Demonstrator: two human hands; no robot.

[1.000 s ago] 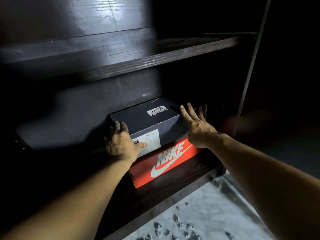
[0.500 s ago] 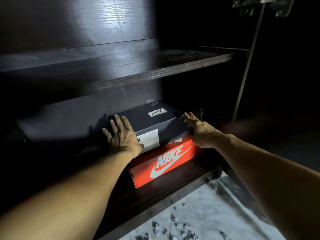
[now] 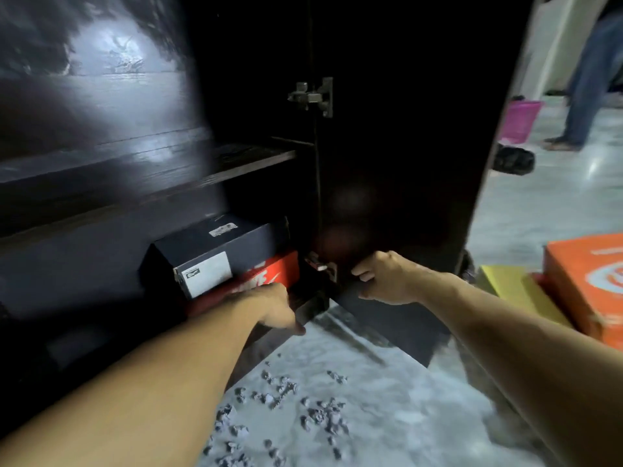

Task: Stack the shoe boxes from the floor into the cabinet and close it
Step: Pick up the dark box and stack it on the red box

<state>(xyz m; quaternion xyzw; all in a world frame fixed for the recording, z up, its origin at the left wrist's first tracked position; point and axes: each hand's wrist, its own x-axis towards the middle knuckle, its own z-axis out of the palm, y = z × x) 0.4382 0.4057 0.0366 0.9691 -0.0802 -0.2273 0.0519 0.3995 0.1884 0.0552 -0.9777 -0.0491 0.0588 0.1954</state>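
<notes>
A dark navy shoe box [image 3: 215,251] with a white label lies on top of a red Nike box [image 3: 278,273] on the cabinet's bottom shelf [image 3: 308,306]. My left hand [image 3: 276,308] hangs in front of the red box at the shelf's front edge, fingers relaxed and pointing down, holding nothing. My right hand [image 3: 384,278] hovers in front of the lower part of the open cabinet door [image 3: 404,163], fingers loosely curled and empty. On the floor at the right lie an orange shoe box [image 3: 586,284] and a yellow shoe box [image 3: 512,288].
An upper shelf [image 3: 236,163] spans the cabinet. Metal hinges [image 3: 312,96] sit on the door's inner edge. Grey crumbs [image 3: 286,399] litter the pale floor. Far right stand a person's leg [image 3: 586,79], a pink basket [image 3: 521,117] and a dark bundle [image 3: 512,160].
Both hands have let go of the navy box and drawn back toward me. The view has swung right, bringing the open door and the floor boxes into sight.
</notes>
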